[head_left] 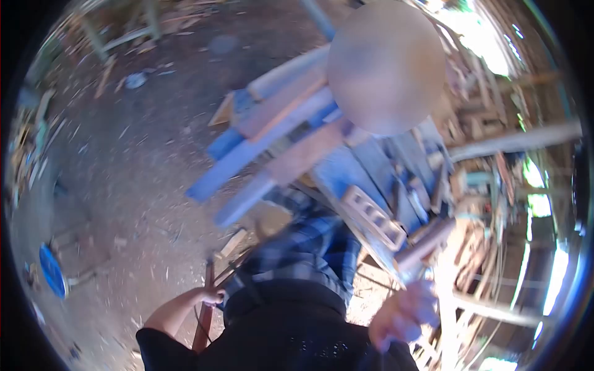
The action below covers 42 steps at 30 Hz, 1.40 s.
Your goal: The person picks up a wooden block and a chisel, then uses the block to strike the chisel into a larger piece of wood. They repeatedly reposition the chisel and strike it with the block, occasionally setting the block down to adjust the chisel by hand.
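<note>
Beside my waist, my left hand (211, 297) has its fingers curled and overlaps a reddish-brown wooden bar (205, 321); what the fingers hold, if anything, I cannot make out. My right hand (405, 314) is raised on the other side of my body, smeared by motion with its fingers bent. Just beyond it lies a brown wooden piece (427, 244) at the edge of a work surface. A block with a row of square recesses (373, 217) rests on the bluish boards (352, 176) in front of me.
Several planks (263, 145) stick out to the left over the dirt floor (142, 167), which is strewn with wood chips. A blurred round patch (387, 68) covers the far end. A blue round-topped stool (53, 271) stands left; wood scraps (476, 247) pile up along the right wall.
</note>
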Each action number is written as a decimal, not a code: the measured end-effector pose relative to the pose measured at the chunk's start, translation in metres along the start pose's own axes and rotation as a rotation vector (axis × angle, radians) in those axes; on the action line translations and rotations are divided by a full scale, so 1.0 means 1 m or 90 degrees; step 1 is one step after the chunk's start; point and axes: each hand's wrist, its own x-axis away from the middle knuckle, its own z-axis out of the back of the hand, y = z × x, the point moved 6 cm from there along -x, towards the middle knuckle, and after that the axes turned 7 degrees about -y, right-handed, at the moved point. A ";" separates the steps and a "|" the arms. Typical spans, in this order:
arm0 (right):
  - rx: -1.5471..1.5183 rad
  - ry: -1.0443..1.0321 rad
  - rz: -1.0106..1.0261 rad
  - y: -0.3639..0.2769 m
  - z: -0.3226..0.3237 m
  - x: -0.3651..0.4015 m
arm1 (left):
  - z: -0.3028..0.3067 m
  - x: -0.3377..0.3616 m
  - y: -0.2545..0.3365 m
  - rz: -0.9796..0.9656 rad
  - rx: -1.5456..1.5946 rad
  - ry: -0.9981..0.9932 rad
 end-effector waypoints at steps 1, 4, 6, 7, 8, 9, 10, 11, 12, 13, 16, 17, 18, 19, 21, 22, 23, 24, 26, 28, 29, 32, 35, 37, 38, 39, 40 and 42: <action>0.016 -0.233 -0.154 0.013 0.000 -0.001 | -0.002 0.004 0.004 0.020 0.041 -0.011; 0.077 -0.265 -0.236 0.059 -0.005 0.043 | -0.002 0.008 0.017 -0.093 0.044 -0.068; 0.125 -0.303 -0.340 0.079 -0.001 0.072 | -0.004 0.029 0.037 -0.153 0.027 -0.107; 0.155 -0.327 -0.377 0.087 0.002 0.083 | -0.002 0.033 0.042 -0.147 0.012 -0.109; 0.153 -0.310 -0.429 0.096 0.006 0.093 | -0.001 0.037 0.045 -0.138 0.001 -0.111; 0.162 -0.289 -0.426 0.102 0.012 0.104 | 0.003 0.040 0.048 -0.125 -0.013 -0.103; 0.179 -0.286 -0.433 0.113 0.020 0.117 | 0.009 0.040 0.053 -0.111 -0.028 -0.086; 0.197 -0.282 -0.445 0.124 0.028 0.127 | 0.018 0.042 0.060 -0.098 -0.044 -0.071; 0.228 -0.261 -0.454 0.143 0.032 0.131 | 0.028 0.042 0.069 -0.087 -0.056 -0.052; 0.238 -0.240 -0.462 0.149 0.042 0.134 | 0.036 0.045 0.075 -0.074 -0.072 -0.029; 0.276 -0.134 -0.531 0.168 0.068 0.147 | 0.057 0.060 0.101 -0.049 -0.134 0.060; 0.279 -0.120 -0.540 0.174 0.071 0.153 | 0.065 0.065 0.112 -0.047 -0.166 0.102; 0.272 -0.071 -0.588 0.185 0.077 0.162 | 0.072 0.072 0.128 -0.050 -0.206 0.150; 0.261 -0.025 -0.633 0.196 0.081 0.169 | 0.078 0.077 0.144 -0.054 -0.260 0.204; 0.260 -0.052 -0.653 0.216 0.079 0.175 | 0.099 0.085 0.169 -0.078 -0.315 0.321; 0.252 -0.072 -0.651 0.227 0.072 0.176 | 0.113 0.084 0.176 -0.090 -0.230 0.349; 0.246 -0.092 -0.650 0.236 0.066 0.176 | 0.122 0.080 0.186 -0.086 -0.240 0.351; 0.257 -0.090 -0.657 0.244 0.059 0.174 | 0.133 0.076 0.201 -0.136 -0.145 0.363; 0.302 -0.122 -0.669 0.257 0.043 0.162 | 0.145 0.079 0.244 -0.194 -0.066 0.378; 0.324 -0.186 -0.726 0.269 0.031 0.163 | 0.127 0.094 0.301 -0.335 -0.096 0.422; 0.325 -0.224 -0.754 0.270 0.024 0.162 | 0.107 0.105 0.334 -0.325 -0.149 0.433; 0.309 -0.268 -0.722 0.304 -0.004 0.187 | 0.088 0.087 0.398 -0.357 -0.266 0.409; 0.261 -0.280 -0.685 0.347 -0.025 0.179 | 0.091 0.101 0.475 -0.417 -0.454 0.602; 0.245 -0.259 -0.712 0.352 -0.030 0.186 | 0.095 0.088 0.484 -0.382 -0.527 0.558; 0.185 -0.207 -0.691 0.354 -0.029 0.192 | 0.095 0.095 0.486 -0.387 -0.524 0.561; 0.131 -0.154 -0.673 0.356 -0.023 0.198 | 0.091 0.099 0.483 -0.363 -0.535 0.480; 0.159 -0.116 -0.615 0.361 -0.022 0.179 | 0.098 0.102 0.495 -0.336 -0.547 0.395; 0.138 -0.132 -0.728 0.395 -0.022 0.136 | 0.144 0.122 0.548 -0.344 -0.555 0.354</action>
